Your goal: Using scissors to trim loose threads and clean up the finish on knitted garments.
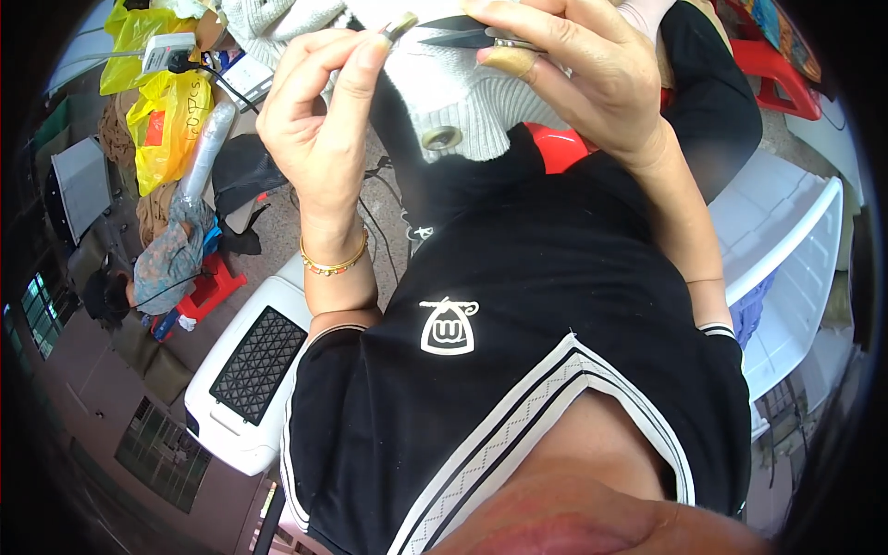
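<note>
My left hand (324, 120) is raised at the top of the view and pinches a small metal piece (400, 25) at the edge of a white knitted garment (444, 92). A gold bangle sits on that wrist. My right hand (573, 74) grips small black thread snips (462, 32), their blades pointing left toward the pinched spot. A round metal eyelet (442, 139) shows on the lower part of the garment, which hangs between both hands over my black shirt.
A white plastic basket (786, 250) stands at the right, beside a red stool (768, 65). At the left are a white appliance with a black grille (245, 370), yellow bags (166, 120), a grey roll (203, 153) and cables on the floor.
</note>
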Motion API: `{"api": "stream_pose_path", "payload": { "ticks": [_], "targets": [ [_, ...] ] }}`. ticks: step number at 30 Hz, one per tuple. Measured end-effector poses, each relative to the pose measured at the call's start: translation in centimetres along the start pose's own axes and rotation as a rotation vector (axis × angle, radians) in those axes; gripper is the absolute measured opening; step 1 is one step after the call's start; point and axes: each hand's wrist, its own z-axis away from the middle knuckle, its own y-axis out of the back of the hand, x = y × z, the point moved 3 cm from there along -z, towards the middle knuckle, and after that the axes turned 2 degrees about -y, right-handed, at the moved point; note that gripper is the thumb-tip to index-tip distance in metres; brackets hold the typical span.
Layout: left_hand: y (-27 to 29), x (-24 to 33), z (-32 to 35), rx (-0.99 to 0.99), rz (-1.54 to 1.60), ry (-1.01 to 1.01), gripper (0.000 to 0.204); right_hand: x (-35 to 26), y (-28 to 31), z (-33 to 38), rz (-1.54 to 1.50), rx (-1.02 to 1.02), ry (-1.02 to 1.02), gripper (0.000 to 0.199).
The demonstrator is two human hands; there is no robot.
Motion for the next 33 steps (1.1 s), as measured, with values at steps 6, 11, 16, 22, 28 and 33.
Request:
{"api": "stream_pose_path", "payload": {
  "ticks": [6,11,16,22,28,33],
  "targets": [
    [0.0,-0.2,-0.2,-0.025,0.047,0.005,0.010,-0.4,-0.1,-0.8,-0.010,-0.018,0.018,0.036],
    [-0.1,-0.4,-0.2,-0.026,0.059,0.029,0.010,-1.1,0.1,-1.3,0.081,-0.051,0.026,0.034],
    [-0.4,-0.3,-0.4,-0.035,0.079,0.025,0.010,2.8,-3.3,-1.6,-0.068,0.638,0.703,0.029],
    [-0.5,-0.3,-0.5,-0.046,0.059,0.025,0.010,2.1,-2.4,-1.4,0.082,0.562,0.649,0.027],
    [-0.2,-0.6,-0.2,-0.023,0.069,0.043,0.009,-1.7,0.1,-1.8,0.250,-0.090,0.080,0.027],
    [-0.3,-0.6,-0.2,-0.008,0.093,0.034,0.008,-1.4,0.2,-1.1,0.172,-0.030,0.041,0.030]
  ]
}}
